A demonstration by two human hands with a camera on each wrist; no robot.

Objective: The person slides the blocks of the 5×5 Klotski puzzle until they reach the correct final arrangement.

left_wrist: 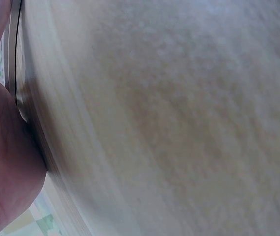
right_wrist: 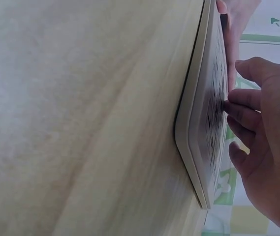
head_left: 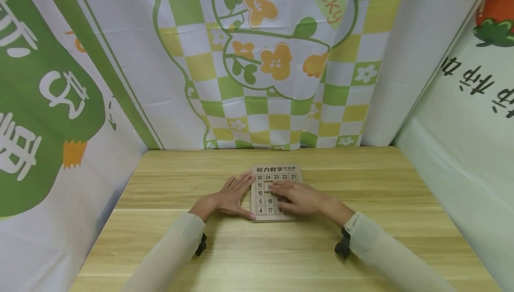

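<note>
"Board location?"
"Number-tile board (head_left: 273,218) lies flat on the wooden table (head_left: 361,176), below centre in the head frame, a touch right."
"Grip?"
"Neither hand grasps anything. Left hand (head_left: 233,199): thumb and fingers spread wide, touching the board's left edge. Right hand (head_left: 297,197): fingers loosely extended, fingertips at a tile (head_left: 267,187), part covered, reads like 7."
"Step?"
"Probably sliding that tile; seems to be a gap (head_left: 269,194) just below it."
"Done well how?"
"Light push, straight along the column; pressing down may bind it. Left braces without shoving. Right should then lift clear, since it hides numbers."
</note>
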